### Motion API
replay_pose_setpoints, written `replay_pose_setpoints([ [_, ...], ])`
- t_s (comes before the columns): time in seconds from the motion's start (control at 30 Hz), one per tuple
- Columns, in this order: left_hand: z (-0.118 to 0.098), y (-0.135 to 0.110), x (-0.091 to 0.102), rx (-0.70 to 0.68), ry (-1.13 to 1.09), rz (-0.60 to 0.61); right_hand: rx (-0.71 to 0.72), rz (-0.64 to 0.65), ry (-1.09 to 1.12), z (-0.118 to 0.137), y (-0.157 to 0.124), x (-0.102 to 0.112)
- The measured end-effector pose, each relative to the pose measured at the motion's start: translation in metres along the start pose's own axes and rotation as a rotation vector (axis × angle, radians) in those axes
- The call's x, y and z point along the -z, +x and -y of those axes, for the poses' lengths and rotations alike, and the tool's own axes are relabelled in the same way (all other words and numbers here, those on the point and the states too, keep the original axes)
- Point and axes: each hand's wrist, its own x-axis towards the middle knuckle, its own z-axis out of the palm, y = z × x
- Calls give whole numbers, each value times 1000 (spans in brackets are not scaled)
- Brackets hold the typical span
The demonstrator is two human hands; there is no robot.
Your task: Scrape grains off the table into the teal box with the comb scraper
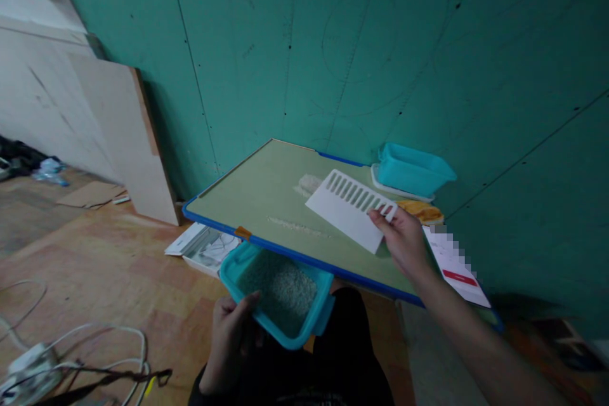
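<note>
White slotted scraper card point(352, 208) sat tilted on the green board, pinched at its near-right corner by the right hand point(404, 241), slots along the far edge, while the teal tub point(278, 292), full of white grains, hung below the board's near edge, gripped at its near-left rim by the left hand point(231, 330).

Two teal tubs point(278, 292) point(413, 168) (one holding rice), one slotted board point(351, 208).

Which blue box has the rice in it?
The teal box held by the left hand below the table edge is full of rice. The other teal box sits by the wall, its inside hidden.
</note>
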Motion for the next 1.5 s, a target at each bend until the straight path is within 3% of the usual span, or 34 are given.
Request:
replay_pose_setpoints([
  [0.07, 2, 0, -2, -6, -11, -9, -54, -13, -8, -10, -3, 15],
  [0.17, 5, 1, -6, -26, 7, -10, -154, 18, 45, -15, -7, 20],
  [0.33, 6, 2, -8, -42, -6, -19, -318, 118, 226, -5, -11, 2],
  [0.57, 9, 7, -3, -23, -29, -11, -385, 240, 306, 11, -27, -21],
  [0.7, 9, 9, 3, -39, -12, -20, -392, 272, 347, 18, -22, -26],
  [0.87, -2, 12, 11, -43, -5, -44, -347, 119, 341, 13, 8, -36],
  [1.1, -21, 12, 17, -60, 1, -86, -283, 172, 261, -4, 39, -84],
  [1.23, -23, 13, 21, -75, 26, -63, -255, 233, 258, -3, 29, -98],
  [1.5, -19, 12, 23, -83, 35, -85, -291, 347, 360, 12, -4, -90],
])
